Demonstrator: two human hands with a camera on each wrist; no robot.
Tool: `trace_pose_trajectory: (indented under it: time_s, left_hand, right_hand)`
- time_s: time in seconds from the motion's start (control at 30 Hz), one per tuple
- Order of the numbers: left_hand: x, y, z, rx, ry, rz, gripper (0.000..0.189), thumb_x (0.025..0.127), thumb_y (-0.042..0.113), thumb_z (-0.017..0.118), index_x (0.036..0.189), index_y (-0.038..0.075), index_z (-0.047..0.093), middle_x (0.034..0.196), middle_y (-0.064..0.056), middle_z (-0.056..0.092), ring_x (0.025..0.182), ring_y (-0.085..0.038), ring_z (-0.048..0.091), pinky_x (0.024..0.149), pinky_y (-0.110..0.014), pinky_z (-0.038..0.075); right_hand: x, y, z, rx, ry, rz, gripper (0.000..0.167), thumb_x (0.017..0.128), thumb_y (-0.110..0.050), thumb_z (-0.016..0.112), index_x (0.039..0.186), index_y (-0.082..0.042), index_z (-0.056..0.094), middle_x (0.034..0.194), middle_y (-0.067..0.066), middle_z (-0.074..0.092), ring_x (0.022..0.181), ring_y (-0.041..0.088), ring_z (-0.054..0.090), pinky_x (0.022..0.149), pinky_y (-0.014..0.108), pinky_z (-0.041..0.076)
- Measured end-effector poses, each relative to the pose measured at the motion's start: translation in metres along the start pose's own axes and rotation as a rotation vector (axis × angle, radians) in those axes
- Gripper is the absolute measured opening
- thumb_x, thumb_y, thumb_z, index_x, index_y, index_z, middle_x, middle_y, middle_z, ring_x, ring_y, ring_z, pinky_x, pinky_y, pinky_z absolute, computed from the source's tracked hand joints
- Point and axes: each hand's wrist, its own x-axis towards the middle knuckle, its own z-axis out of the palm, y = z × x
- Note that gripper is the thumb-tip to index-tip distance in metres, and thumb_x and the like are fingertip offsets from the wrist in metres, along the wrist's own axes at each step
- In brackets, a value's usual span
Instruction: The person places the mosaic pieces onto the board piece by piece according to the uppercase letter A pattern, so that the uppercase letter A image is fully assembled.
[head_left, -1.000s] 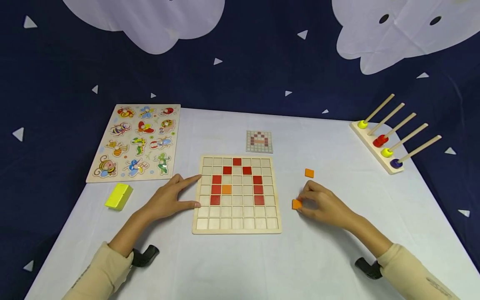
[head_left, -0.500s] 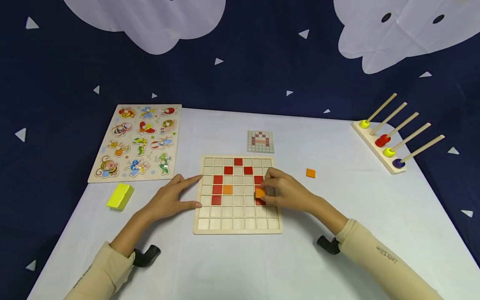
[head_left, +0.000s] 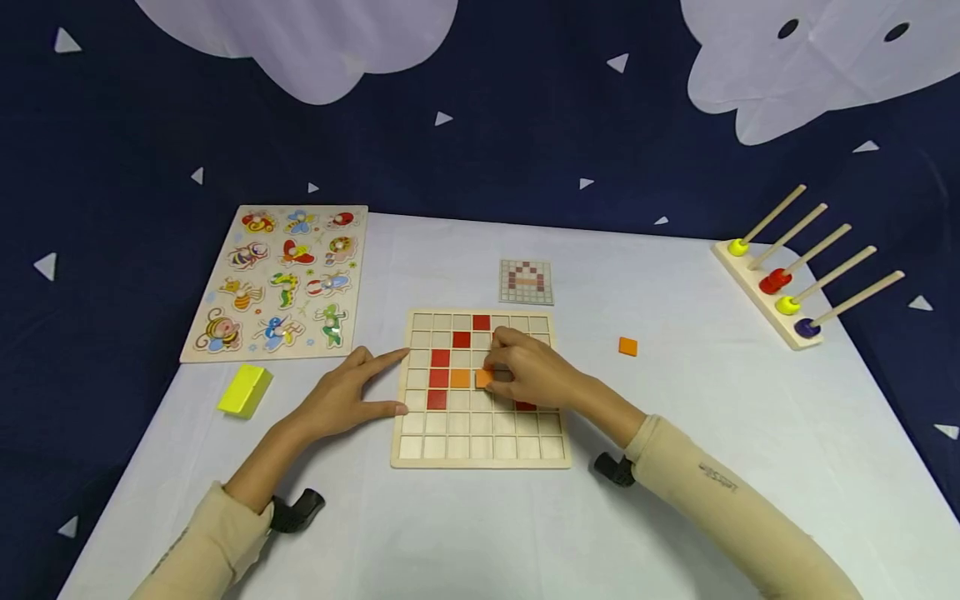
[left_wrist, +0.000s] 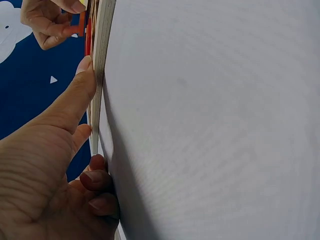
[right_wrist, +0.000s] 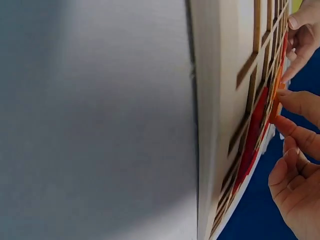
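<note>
A wooden grid board (head_left: 480, 462) lies mid-table, with several red square tiles (head_left: 439, 358) and one orange tile (head_left: 460, 378) set in its cells. My right hand (head_left: 536, 371) pinches another orange tile (head_left: 483, 379) between thumb and fingers, just right of the set orange one. In the right wrist view the pinched tile (right_wrist: 276, 104) stands tilted at the board's surface. My left hand (head_left: 337, 396) rests at the board's left edge, thumb and index finger spread and touching the frame. Some red tiles on the right are hidden by my right hand.
One loose orange tile (head_left: 627, 347) lies right of the board. A small pattern card (head_left: 527, 282) sits behind it. At left are an insect peg puzzle (head_left: 281, 283) and a yellow block (head_left: 245, 391). A bead stacker with pegs (head_left: 772, 292) stands far right.
My right hand has picked up an orange tile from the table right of the board and carried it left over the grid. My left hand has stayed at the board's edge.
</note>
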Motion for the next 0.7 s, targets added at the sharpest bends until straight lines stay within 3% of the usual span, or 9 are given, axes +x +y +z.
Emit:
trace_pose_trajectory:
  time_s: [0.23,0.43,0.7]
  left_hand:
    - [0.0,-0.001,0.0,-0.003,-0.003,-0.001,0.083,0.078,0.044,0.082,0.15,0.022,0.046,0.089,-0.003,0.038,0.069,-0.013,0.032,0.061,-0.027,0.031]
    - [0.001,0.0,-0.001,-0.001,-0.002,-0.002,0.083,0.078,0.044,0.082,0.15,0.023,0.046,0.089,-0.003,0.038,0.069,-0.014,0.031,0.061,-0.027,0.031]
    - [-0.001,0.001,-0.001,-0.004,-0.008,-0.007,0.083,0.079,0.043,0.082,0.15,0.021,0.046,0.089,-0.004,0.039,0.069,-0.014,0.032,0.061,-0.027,0.031]
  right_hand:
    - [0.004,-0.002,0.005,-0.003,-0.006,0.029,0.018,0.086,-0.019,0.079,0.096,-0.004,0.075,0.094,0.001,0.055,0.088,0.014,0.058,0.082,0.03,0.052]
    - [0.005,-0.007,0.004,0.011,0.007,0.083,0.015,0.083,-0.016,0.081,0.092,-0.006,0.074,0.091,0.002,0.054,0.085,0.015,0.055,0.08,0.031,0.051]
    - [-0.012,0.01,-0.014,0.08,0.021,0.185,0.027,0.088,-0.022,0.077,0.109,-0.005,0.074,0.096,0.008,0.056,0.081,0.017,0.049,0.074,0.032,0.045]
